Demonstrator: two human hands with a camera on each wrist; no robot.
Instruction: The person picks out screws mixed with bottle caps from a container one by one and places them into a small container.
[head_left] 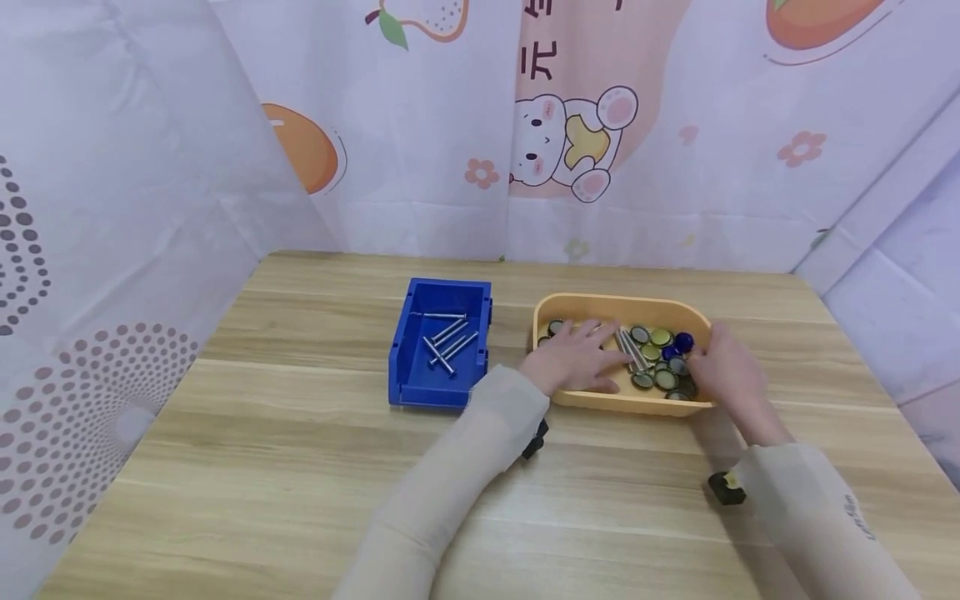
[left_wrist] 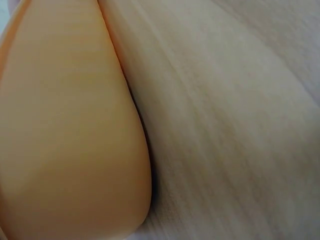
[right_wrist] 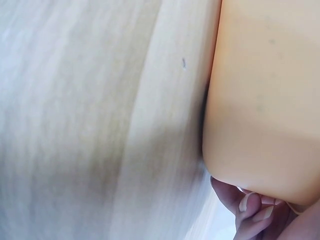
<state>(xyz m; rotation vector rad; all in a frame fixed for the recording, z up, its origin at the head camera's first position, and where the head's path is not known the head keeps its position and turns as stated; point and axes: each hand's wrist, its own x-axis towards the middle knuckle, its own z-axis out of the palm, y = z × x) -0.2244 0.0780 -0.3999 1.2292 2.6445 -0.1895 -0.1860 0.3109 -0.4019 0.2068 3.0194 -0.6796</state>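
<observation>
A pale orange tray [head_left: 622, 307] holds bottle caps [head_left: 665, 380], several silver screws [head_left: 632, 350] and small dark blue pieces [head_left: 683, 342]. My left hand [head_left: 573, 358] reaches over its near-left rim, fingers spread and fairly straight above the contents; its palm hides what lies beneath. At the tray's right end, my right hand [head_left: 729, 371] grips the wall, thumb side inward. The right wrist view shows curled fingers [right_wrist: 250, 212] against the outside of that end. Only the tray's outer wall [left_wrist: 75, 120] and tabletop appear in the left wrist view.
Left of the tray stands a blue plastic bin [head_left: 431, 395] with several long screws [head_left: 450, 333] lying in it. Both containers sit on a wood-grain table [head_left: 300, 467]. A printed curtain [head_left: 420, 150] hangs behind the table's far edge.
</observation>
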